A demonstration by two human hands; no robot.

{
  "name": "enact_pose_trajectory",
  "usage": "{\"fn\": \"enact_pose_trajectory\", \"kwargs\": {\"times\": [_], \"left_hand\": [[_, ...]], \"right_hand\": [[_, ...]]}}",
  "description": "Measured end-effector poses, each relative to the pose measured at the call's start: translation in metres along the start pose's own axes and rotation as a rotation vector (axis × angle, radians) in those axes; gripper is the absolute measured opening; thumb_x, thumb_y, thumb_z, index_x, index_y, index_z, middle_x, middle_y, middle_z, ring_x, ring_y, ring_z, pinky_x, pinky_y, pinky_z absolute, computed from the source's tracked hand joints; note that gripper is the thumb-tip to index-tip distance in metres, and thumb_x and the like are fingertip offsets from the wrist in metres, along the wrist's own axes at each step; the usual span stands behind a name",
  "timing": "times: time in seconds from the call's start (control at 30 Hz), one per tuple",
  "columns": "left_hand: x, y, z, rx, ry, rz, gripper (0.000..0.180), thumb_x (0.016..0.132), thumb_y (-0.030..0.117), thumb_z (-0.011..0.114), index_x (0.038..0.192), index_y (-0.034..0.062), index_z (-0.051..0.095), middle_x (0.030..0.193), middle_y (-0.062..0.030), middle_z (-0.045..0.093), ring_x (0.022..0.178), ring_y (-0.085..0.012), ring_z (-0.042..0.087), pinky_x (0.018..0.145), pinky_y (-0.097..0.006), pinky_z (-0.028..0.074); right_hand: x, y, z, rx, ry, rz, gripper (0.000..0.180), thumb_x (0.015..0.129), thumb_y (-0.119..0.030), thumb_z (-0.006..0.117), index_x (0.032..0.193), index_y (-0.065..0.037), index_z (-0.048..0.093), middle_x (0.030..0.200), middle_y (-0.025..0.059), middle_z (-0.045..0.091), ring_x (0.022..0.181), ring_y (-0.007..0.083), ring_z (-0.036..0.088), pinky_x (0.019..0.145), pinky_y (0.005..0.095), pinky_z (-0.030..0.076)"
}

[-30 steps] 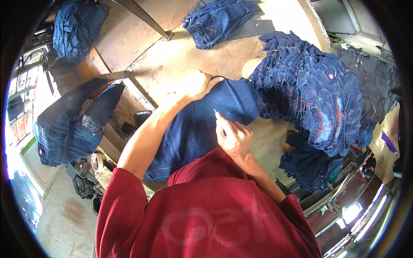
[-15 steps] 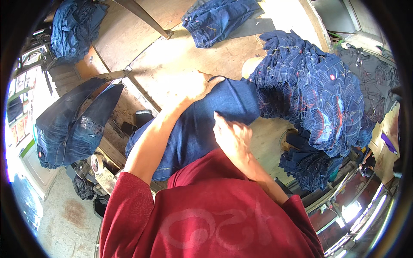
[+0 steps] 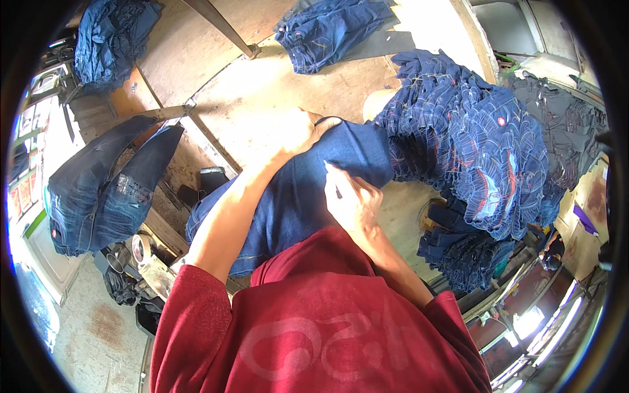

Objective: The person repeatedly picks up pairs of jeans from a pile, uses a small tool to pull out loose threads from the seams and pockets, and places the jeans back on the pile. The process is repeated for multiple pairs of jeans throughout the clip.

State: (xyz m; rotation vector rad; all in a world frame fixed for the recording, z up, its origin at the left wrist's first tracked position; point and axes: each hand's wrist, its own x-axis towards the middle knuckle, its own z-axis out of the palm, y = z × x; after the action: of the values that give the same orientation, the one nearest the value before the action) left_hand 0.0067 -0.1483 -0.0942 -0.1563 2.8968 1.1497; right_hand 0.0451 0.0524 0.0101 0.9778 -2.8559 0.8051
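Your left hand [image 3: 299, 133] clamps the far edge of the jeans [image 3: 282, 203] at the desk's [image 3: 262, 82] near side; hold them flat beneath your right hand [image 3: 354, 200], fingers pinched together, on what I cannot tell.

Bright light [image 3: 282, 82] washes over the worn wooden table [image 3: 177, 46], where a dark bar [image 3: 223, 29] slants; at lower left a grey floor [image 3: 85, 357] (a rusty brown stain [image 3: 106, 326] marks it) lies beside a white panel [image 3: 52, 268].

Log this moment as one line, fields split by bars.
left hand: gripping denim garment | right hand: fingers bunched over it, contact unclear | right: denim heap
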Motion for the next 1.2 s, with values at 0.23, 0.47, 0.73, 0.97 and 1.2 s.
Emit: {"fn": "enact_pose_trajectory", "kwargs": {"times": [0.23, 0.47, 0.73, 0.97, 1.2], "left_hand": [[-0.001, -0.001, -0.005, 0.045, -0.06, -0.007, 0.047, 0.102, 0.055, 0.074, 0.094, 0.0107, 0.088, 0.07, -0.0161, 0.075, 0.058, -0.0328, 0.073, 0.057, -0.045, 0.057], [0.0, -0.001, 0.003, -0.021, 0.059, 0.032, 0.061, 0.102, 0.059, 0.072, 0.074, 0.0042, 0.079, 0.059, -0.0191, 0.067, 0.052, -0.0363, 0.067, 0.054, -0.047, 0.054], [-0.001, -0.001, 0.0, -0.032, 0.034, 0.007, 0.071, 0.102, 0.06, 0.072, 0.064, -0.0001, 0.073, 0.057, -0.0221, 0.064, 0.052, -0.0398, 0.067, 0.054, -0.049, 0.054], [0.0, 0.006, -0.006, 0.025, 0.043, -0.008, 0.073, 0.103, 0.062, 0.068, 0.067, -0.0012, 0.074, 0.058, -0.0223, 0.065, 0.054, -0.0405, 0.068, 0.057, -0.048, 0.056], [-0.001, 0.001, 0.0, -0.028, 0.055, 0.013, 0.071, 0.103, 0.061, 0.069, 0.069, -0.0007, 0.076, 0.059, -0.0221, 0.066, 0.054, -0.0404, 0.069, 0.057, -0.048, 0.056]], "right_hand": [[0.009, -0.004, 0.004, -0.101, -0.016, -0.031, 0.014, 0.094, -0.013, 0.079, 0.107, -0.016, 0.083, 0.073, -0.0037, 0.076, 0.05, 0.0147, 0.063, 0.051, 0.0312, 0.053], [-0.004, -0.004, 0.002, -0.152, -0.14, -0.007, 0.015, 0.095, -0.016, 0.078, 0.109, -0.016, 0.083, 0.07, -0.0012, 0.075, 0.051, 0.0184, 0.065, 0.054, 0.0341, 0.056], [-0.032, -0.012, -0.031, 0.008, -0.038, 0.053, 0.021, 0.093, -0.013, 0.079, 0.113, -0.014, 0.081, 0.073, 0.001, 0.073, 0.056, 0.0188, 0.067, 0.054, 0.0328, 0.056], [0.003, -0.001, 0.008, -0.13, -0.031, -0.021, 0.014, 0.093, -0.012, 0.078, 0.106, -0.016, 0.082, 0.081, -0.0038, 0.079, 0.054, 0.0158, 0.067, 0.052, 0.0317, 0.055], [0.0, -0.001, -0.006, -0.124, -0.17, -0.014, 0.007, 0.095, -0.015, 0.078, 0.101, -0.016, 0.081, 0.066, -0.0003, 0.072, 0.053, 0.0172, 0.067, 0.05, 0.0337, 0.055]]}}
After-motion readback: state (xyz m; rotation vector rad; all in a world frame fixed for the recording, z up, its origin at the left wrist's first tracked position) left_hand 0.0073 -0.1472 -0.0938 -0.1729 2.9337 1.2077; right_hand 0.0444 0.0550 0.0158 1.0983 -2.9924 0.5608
